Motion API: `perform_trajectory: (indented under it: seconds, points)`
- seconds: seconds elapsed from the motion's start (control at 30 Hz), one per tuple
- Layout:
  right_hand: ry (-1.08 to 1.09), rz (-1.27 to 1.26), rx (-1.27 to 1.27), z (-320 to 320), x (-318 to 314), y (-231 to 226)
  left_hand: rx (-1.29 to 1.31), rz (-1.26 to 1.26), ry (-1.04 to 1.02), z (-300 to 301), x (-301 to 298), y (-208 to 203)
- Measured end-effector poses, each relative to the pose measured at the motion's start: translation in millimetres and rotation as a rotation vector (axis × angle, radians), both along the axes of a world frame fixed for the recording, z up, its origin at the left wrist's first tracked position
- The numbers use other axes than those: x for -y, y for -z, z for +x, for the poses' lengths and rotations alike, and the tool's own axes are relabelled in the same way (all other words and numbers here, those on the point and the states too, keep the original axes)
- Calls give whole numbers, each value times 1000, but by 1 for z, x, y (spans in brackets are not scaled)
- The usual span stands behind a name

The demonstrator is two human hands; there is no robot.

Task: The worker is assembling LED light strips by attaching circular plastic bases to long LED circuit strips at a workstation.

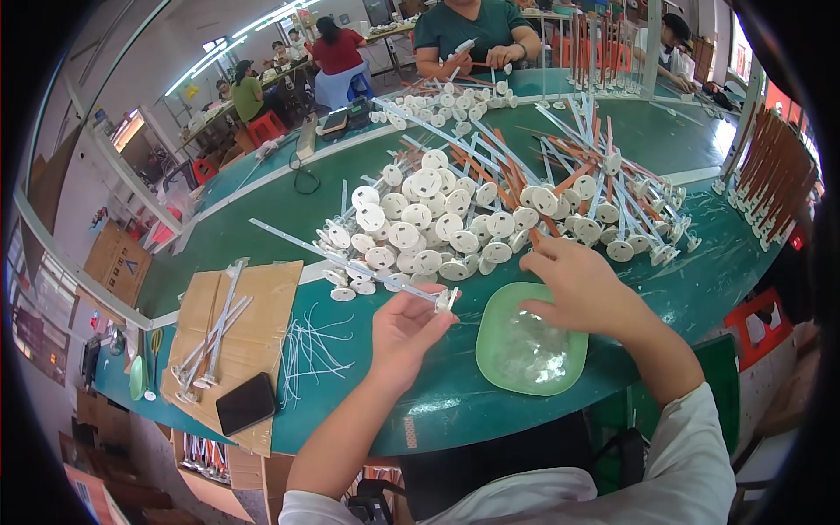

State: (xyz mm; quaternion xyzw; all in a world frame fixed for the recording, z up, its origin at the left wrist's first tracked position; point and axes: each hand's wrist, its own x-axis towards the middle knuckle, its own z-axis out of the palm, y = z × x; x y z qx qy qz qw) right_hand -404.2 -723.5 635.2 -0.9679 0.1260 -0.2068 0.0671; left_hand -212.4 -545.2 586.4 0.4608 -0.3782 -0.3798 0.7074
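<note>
In my left hand (404, 331) is a long pale strip (341, 259) with a white round base at its near end, pinched between thumb and fingers. The strip slants up to the far left, over the table. My right hand (579, 282) is over the far side of a green square dish (490, 350), thumb apart from its bent fingers, with nothing visible between them. Clear, shiny small contents lie in the dish. Just beyond both hands sits a heap of white round bases (402, 234) on pale and orange-brown strips.
A cardboard sheet (197, 319) at left carries several strips and a black phone (247, 403). Thin white ties (306, 359) lie beside it. Upright brown strips (774, 175) stand in a rack at right. Across the table a person in a dark green top (477, 35) handles similar parts.
</note>
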Motion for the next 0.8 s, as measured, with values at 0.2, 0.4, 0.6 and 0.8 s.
perform_trajectory:
  seconds: [0.2, 0.4, 0.6, 0.8]
  points:
    - [42, 113, -292, 6, 14, 13, -8, -1, -4, -1, 1, -1]
    - [-47, 248, -187, 13, 7, 18, -39, -47, 6, -3, 1, -5]
    - [27, 337, -228, 11, -4, 23, 6, -76, 4, -2, 2, -4]
    - [110, 181, -349, 10, -18, 1, -11, -64, 12, 0, 1, -2]
